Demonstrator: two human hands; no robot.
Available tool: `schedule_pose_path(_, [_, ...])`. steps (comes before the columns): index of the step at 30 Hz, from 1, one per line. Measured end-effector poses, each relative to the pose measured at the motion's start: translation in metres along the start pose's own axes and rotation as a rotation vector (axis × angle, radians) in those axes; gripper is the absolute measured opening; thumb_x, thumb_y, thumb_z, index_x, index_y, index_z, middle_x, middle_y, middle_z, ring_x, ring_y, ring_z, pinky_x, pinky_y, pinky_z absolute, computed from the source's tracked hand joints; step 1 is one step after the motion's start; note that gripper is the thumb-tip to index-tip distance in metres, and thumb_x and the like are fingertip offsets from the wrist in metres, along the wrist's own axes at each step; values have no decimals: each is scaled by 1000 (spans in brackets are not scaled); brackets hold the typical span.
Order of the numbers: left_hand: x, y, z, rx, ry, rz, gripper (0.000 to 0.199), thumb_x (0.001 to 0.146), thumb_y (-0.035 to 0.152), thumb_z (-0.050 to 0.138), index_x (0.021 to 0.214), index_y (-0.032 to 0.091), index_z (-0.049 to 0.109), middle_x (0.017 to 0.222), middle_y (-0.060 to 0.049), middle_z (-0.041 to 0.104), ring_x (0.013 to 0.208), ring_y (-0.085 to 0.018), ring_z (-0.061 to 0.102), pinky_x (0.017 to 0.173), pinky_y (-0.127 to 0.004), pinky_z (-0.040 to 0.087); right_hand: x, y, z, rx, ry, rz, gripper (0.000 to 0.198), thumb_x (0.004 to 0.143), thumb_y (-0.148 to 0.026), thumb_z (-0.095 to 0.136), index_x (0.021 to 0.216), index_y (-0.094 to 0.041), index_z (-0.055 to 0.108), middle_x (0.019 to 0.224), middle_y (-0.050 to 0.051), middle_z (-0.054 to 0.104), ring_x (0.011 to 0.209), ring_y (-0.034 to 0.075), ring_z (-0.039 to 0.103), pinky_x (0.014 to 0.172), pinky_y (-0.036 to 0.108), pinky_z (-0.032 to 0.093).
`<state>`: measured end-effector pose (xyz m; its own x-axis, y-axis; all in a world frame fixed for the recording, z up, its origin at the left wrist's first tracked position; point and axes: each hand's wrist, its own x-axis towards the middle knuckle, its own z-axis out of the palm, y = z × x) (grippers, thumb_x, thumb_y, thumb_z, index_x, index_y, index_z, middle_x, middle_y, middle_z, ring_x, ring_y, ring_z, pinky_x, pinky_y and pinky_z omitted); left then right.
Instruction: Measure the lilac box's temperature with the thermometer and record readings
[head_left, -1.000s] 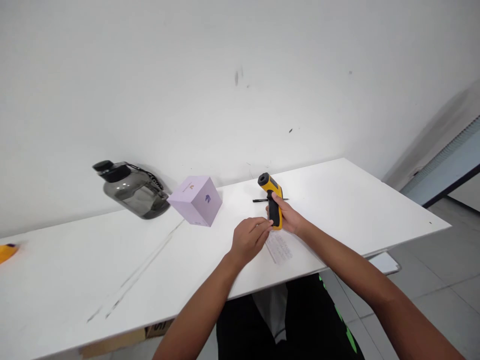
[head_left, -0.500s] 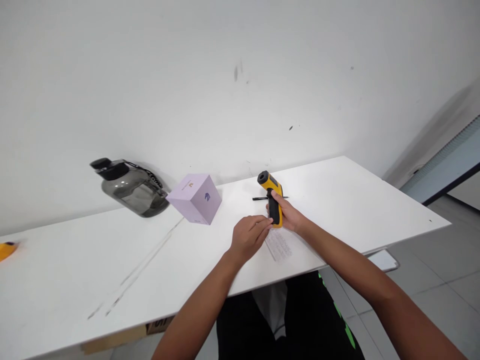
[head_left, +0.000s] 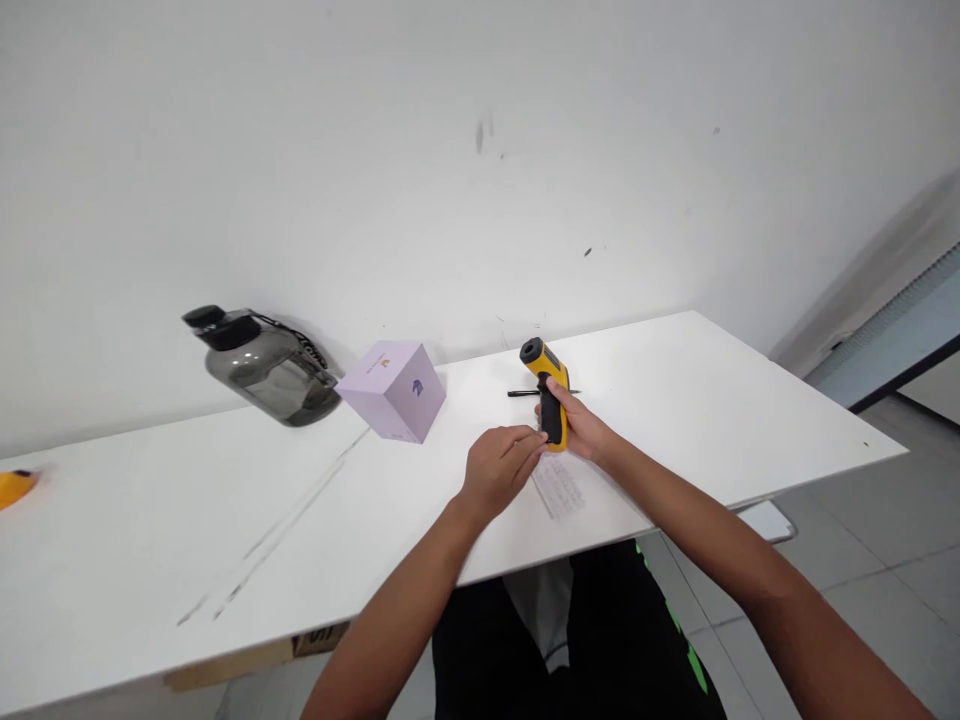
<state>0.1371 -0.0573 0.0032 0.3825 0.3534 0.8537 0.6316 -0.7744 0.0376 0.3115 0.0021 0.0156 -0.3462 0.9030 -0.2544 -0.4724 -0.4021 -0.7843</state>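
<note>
A yellow and black infrared thermometer (head_left: 556,410) is held over the white table, its nose pointing up and left. My right hand (head_left: 586,425) is closed around the handle from the right side, thumb near the trigger area. At the handle's lower end, the bent fingers of my left hand (head_left: 499,462) press together against the black grip; their tips are partly hidden. A black pen (head_left: 523,393) lies behind the thermometer, partly covered by it. Under the hands is a sheet of paper with faint writing (head_left: 561,488).
Left of the hands stands a lilac box (head_left: 394,392), with a grey bottle (head_left: 274,375) beyond it. A yellow-orange object (head_left: 15,488) shows at the left edge. The table (head_left: 750,400) meets a white wall at the back.
The view has shifted slightly, so the box, bottle and wall marks sit a little differently in the frame. Both hands keep the same hold on the thermometer.
</note>
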Motion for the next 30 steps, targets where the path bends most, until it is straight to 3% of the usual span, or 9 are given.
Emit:
schedule_pose_path(7, [3,1,-1,23,39,-2,14,100,19,66,112,23,72,93,-3,81,80,-15,77,72,-28,58,1,0,0,54,-8,17,53,70,-63,94,80,-22,61,66,-3,64,58,12,54,54,26,46])
schedule_pose_path(12, [2,-1,2,51,38,-16,14,101,19,64,112,23,72,94,-4,80,80,-15,76,72,-28,57,1,-2,-2,127,-47,-32,40,76,-49,93,87,-21,65,72,-2,69,62,13,61,60,26,53])
schedule_pose_path(16, [-2,-17,-1,136,101,-35,24,98,34,70,119,22,71,108,-11,77,100,-23,75,88,-36,57,3,-3,-7,170,-90,-34,32,80,-39,90,88,-21,64,70,-2,68,55,12,57,55,25,53])
schedule_pose_path(18, [-5,-32,-8,211,196,-137,35,95,40,73,125,22,69,121,-15,72,117,-29,69,104,-44,53,5,-4,-10,202,-90,-41,28,82,-36,87,90,-21,64,70,-1,68,55,12,58,55,25,54])
schedule_pose_path(20, [-6,-49,-17,304,345,-322,50,91,48,76,130,20,64,135,-20,63,135,-34,58,118,-53,43,5,-6,-12,234,-82,-40,25,85,-35,84,92,-22,64,70,-1,68,55,13,59,55,25,55])
schedule_pose_path(23, [-7,-71,-33,402,503,-661,88,80,62,79,148,16,46,160,-27,38,158,-42,29,129,-63,24,4,-10,-13,290,-61,-39,22,90,-38,77,95,-22,64,70,0,69,56,13,60,54,25,56])
schedule_pose_path(26, [-8,-88,-47,435,547,-839,104,80,59,78,158,15,25,170,-28,19,165,-41,9,133,-64,9,3,-15,-14,353,-45,-37,22,96,-43,69,97,-22,65,72,1,70,59,15,63,55,27,58])
schedule_pose_path(30, [-14,-106,-52,344,559,-1083,116,77,54,83,162,18,11,173,-28,13,167,-41,7,134,-63,6,2,-19,-17,413,-48,-23,19,98,-40,64,102,-22,65,81,4,75,62,16,66,58,30,61])
